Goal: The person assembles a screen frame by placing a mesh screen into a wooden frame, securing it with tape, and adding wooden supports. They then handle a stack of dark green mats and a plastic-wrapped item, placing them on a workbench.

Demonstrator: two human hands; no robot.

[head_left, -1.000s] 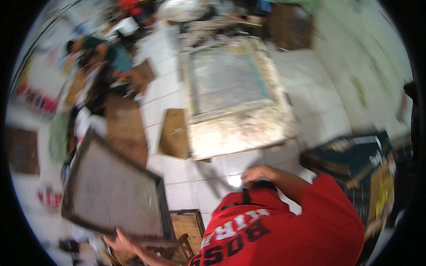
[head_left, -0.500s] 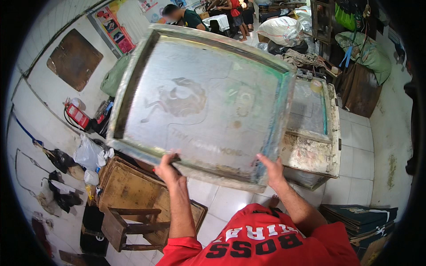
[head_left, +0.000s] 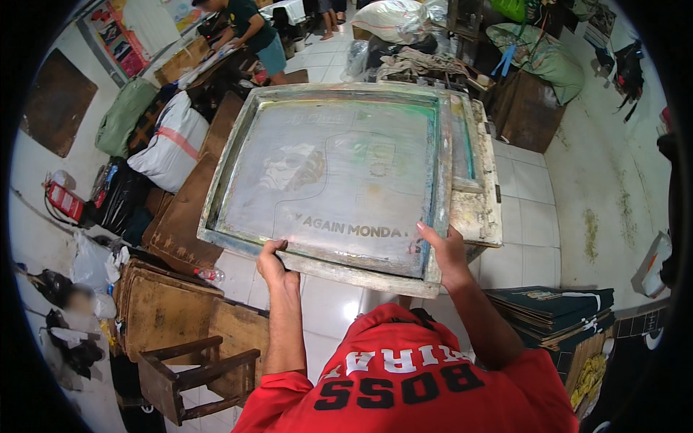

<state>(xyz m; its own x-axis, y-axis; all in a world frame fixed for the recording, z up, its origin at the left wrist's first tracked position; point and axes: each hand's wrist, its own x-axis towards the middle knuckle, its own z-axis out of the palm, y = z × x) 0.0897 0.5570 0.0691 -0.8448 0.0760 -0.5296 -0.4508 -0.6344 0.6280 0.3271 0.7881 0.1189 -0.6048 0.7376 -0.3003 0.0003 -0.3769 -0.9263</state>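
Note:
Both of my hands grip a large screen printing frame by its near edge. Its grey mesh carries a see-through figure, a curved outline and lettering, with green and yellow stains toward the far right. My left hand is wrapped round the near rail, left of the middle. Near the right corner, my right hand holds on with its thumb on top of the rim; its other fingers are hidden beneath. The frame reaches over a stained worktable, on which a smaller printing frame lies partly covered.
Stacked brown boards and a wooden stool are at my lower left. To my right lies a pile of dark flat panels. White and green sacks line the left wall. A co-worker bends over a table at the far left.
The printing frame has come down from a raised tilt to lie flatter over the worktable. Both hands keep hold of its near edge. My view has turned to the right.

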